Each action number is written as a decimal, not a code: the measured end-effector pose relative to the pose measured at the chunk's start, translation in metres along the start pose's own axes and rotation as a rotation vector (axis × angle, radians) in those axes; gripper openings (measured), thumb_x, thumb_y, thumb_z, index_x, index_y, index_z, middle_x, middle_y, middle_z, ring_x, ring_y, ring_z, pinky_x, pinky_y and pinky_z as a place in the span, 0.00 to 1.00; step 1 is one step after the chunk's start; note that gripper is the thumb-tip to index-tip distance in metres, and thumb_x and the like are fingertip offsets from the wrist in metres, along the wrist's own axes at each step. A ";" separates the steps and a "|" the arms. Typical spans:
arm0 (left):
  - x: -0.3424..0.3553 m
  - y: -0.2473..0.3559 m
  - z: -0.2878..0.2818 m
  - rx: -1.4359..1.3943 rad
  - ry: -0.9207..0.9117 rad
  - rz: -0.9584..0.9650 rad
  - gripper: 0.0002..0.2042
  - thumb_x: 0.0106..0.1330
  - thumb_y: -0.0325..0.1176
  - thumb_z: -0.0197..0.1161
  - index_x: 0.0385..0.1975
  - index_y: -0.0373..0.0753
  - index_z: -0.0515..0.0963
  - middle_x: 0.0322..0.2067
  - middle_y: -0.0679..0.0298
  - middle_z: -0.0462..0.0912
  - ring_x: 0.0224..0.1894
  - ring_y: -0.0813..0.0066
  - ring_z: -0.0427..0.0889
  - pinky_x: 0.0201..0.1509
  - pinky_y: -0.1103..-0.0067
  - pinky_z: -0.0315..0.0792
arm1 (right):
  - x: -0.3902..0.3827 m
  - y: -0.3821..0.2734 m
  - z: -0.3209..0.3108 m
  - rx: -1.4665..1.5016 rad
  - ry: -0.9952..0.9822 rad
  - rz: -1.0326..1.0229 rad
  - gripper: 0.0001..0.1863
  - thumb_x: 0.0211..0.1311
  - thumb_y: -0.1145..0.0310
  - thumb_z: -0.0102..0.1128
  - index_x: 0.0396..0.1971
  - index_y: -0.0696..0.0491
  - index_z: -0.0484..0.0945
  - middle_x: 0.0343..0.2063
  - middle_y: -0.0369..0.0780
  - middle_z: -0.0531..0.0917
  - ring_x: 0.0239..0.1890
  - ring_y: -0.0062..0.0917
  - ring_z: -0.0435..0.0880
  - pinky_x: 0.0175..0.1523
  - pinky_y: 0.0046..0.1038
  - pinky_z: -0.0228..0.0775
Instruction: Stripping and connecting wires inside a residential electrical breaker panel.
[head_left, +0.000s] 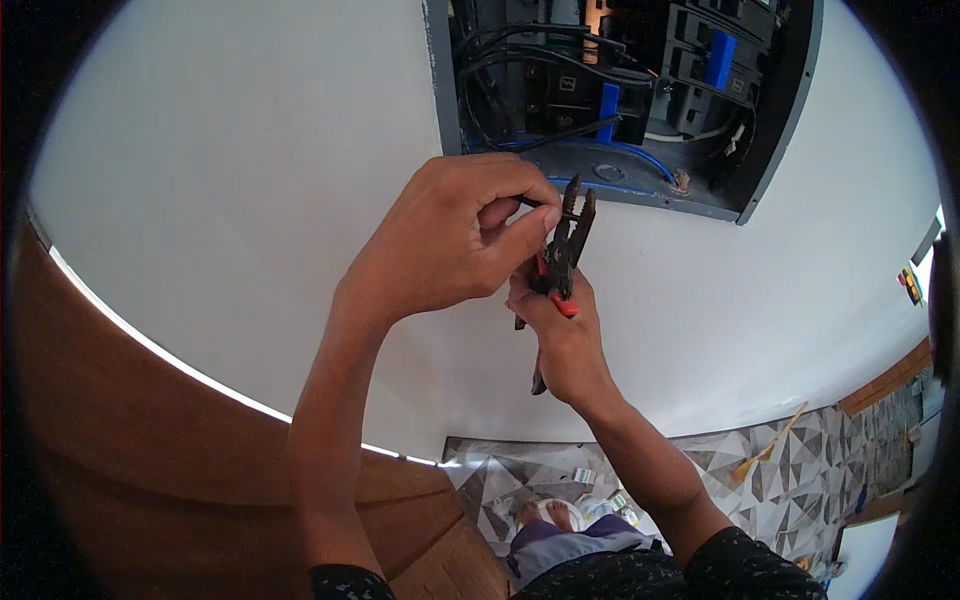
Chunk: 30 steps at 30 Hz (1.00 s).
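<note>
Just below an open electrical panel box [640, 200] in the white wall, both of my hands meet. My left hand [470, 230] pinches a thin black wire [530, 202] between thumb and fingertips. Wrapped around a wire stripper [563, 255] with dark jaws and red-and-black handles is my right hand [570, 345]. The tool's jaws point up toward the box and stand slightly apart. The wire's end reaches to the jaws; whether they grip it I cannot tell. Inside the box are black breakers [700, 60], several black wires [500, 55] and a blue wire [640, 155].
Brown wood panelling [180, 420] runs along the lower left. Below is a floor of grey patterned tiles [720, 450] with a broom [768, 452] on it. My feet [545, 515] show at the bottom, beside small boxes [584, 476]. A white wall [250, 120] surrounds the box.
</note>
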<state>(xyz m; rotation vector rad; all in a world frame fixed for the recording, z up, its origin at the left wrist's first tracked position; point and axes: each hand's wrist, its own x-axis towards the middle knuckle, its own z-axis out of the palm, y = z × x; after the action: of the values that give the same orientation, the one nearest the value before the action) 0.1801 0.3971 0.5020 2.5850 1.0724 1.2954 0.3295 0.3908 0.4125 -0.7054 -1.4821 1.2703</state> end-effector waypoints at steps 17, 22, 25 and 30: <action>0.002 0.005 -0.001 0.055 -0.036 -0.015 0.05 0.63 0.29 0.62 0.33 0.36 0.82 0.25 0.65 0.79 0.20 0.81 0.64 0.24 0.80 0.60 | 0.000 0.002 0.011 -0.039 0.181 0.009 0.06 0.61 0.73 0.53 0.31 0.57 0.67 0.25 0.39 0.71 0.29 0.22 0.68 0.37 0.29 0.63; 0.002 0.004 0.000 0.043 -0.029 -0.024 0.05 0.63 0.29 0.63 0.34 0.35 0.82 0.25 0.65 0.79 0.20 0.81 0.65 0.24 0.80 0.61 | 0.000 -0.001 0.010 -0.042 0.160 0.039 0.06 0.61 0.73 0.53 0.32 0.57 0.67 0.26 0.39 0.71 0.29 0.23 0.68 0.37 0.29 0.64; 0.003 0.005 -0.001 0.060 -0.044 -0.025 0.05 0.63 0.29 0.63 0.34 0.35 0.82 0.25 0.65 0.79 0.21 0.81 0.65 0.24 0.81 0.61 | 0.000 0.001 0.009 -0.025 0.149 0.031 0.06 0.61 0.73 0.53 0.33 0.57 0.67 0.26 0.39 0.70 0.29 0.23 0.68 0.37 0.29 0.64; 0.001 0.002 -0.002 0.056 -0.031 -0.014 0.05 0.63 0.29 0.63 0.34 0.35 0.82 0.25 0.65 0.79 0.20 0.81 0.65 0.24 0.81 0.61 | 0.001 0.002 0.010 -0.028 0.135 0.041 0.06 0.61 0.73 0.53 0.33 0.57 0.67 0.26 0.39 0.70 0.30 0.23 0.68 0.38 0.29 0.64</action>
<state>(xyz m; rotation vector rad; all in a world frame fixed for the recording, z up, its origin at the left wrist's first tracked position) 0.1804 0.3957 0.5044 2.6232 1.1360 1.2350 0.3190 0.3889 0.4114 -0.8281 -1.3843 1.2107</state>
